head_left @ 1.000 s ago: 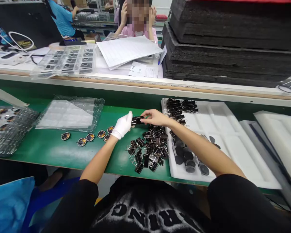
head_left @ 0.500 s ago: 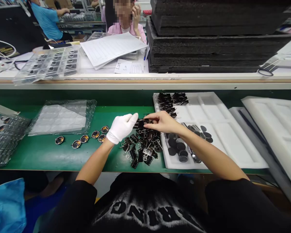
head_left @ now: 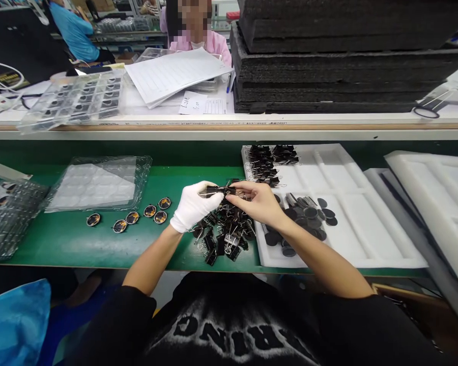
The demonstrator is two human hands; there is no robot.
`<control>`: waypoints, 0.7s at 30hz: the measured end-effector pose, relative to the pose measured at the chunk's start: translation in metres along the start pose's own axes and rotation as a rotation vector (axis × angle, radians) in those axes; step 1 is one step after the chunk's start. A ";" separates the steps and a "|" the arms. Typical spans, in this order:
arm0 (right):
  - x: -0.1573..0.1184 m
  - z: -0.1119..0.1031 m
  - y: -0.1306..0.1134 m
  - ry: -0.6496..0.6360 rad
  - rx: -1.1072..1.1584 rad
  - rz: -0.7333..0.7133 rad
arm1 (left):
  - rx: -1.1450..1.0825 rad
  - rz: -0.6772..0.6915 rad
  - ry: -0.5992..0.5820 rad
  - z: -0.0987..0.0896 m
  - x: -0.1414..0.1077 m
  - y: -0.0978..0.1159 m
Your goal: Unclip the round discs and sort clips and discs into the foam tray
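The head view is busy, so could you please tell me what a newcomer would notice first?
Probably the white-gloved left hand and bare right hand at the centre, both on black clips by a clip pile. The dark stack at upper right also looms large.

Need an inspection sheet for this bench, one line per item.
Surface: green tabletop, glossy.
Job's things: black binder clips in hand, count unclear; loose clip pile below them.
Clutter: six round amber-and-black pieces; clear trays at far left; white tray at right, bearing clips and dark discs.
Hands: left hand gloved, right hand bare; both gripping clips.
Cables: white cable, upper shelf, far left.
Surroundings: papers, black foam stack; co-worker in pink opposite.
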State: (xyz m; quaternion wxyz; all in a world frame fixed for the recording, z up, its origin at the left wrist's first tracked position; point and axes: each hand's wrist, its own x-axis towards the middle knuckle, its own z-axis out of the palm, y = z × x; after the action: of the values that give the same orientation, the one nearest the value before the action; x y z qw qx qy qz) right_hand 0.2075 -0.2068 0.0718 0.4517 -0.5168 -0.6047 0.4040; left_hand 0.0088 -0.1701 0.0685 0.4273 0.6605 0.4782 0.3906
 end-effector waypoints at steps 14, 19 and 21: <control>0.001 -0.028 -0.014 -0.259 0.008 -0.046 | 0.022 0.061 -0.019 -0.002 -0.013 0.016; -0.012 -0.012 -0.004 -0.032 0.086 0.031 | -0.091 -0.097 -0.038 0.006 -0.014 0.014; -0.015 -0.012 0.001 -0.053 0.086 0.070 | -0.081 -0.119 -0.157 0.006 -0.010 0.011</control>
State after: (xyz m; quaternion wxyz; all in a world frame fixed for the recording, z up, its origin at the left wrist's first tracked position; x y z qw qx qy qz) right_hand 0.2199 -0.2210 0.0719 0.4432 -0.5069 -0.5799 0.4587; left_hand 0.0154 -0.1825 0.0760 0.5120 0.6418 0.4654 0.3306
